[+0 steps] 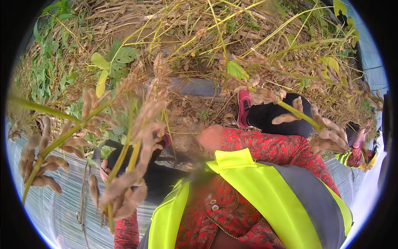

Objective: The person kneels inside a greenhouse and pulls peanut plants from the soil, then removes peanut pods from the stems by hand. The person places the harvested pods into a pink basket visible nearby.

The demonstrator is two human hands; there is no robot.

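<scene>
Soybean stalks with dry, hairy brown pods [124, 190] rise close to the camera on the left and partly cover my left hand [105, 169]. Its curled fingers show beside the stems, but whether they grip anything is hidden. My right hand [211, 138] is in front of my chest, blurred, its back towards me and its fingers out of sight. A red patterned sleeve [264, 143] runs to it. Another podded soybean stalk [298, 113] crosses above my right forearm and knee.
Dry stalks and straw [124, 21] litter the soil ahead. Plastic film [56, 214] covers ground at the left; a dark strip [196, 86] lies before my feet. A pink shoe [243, 109] is planted there. At far right is another person in a yellow vest [345, 158].
</scene>
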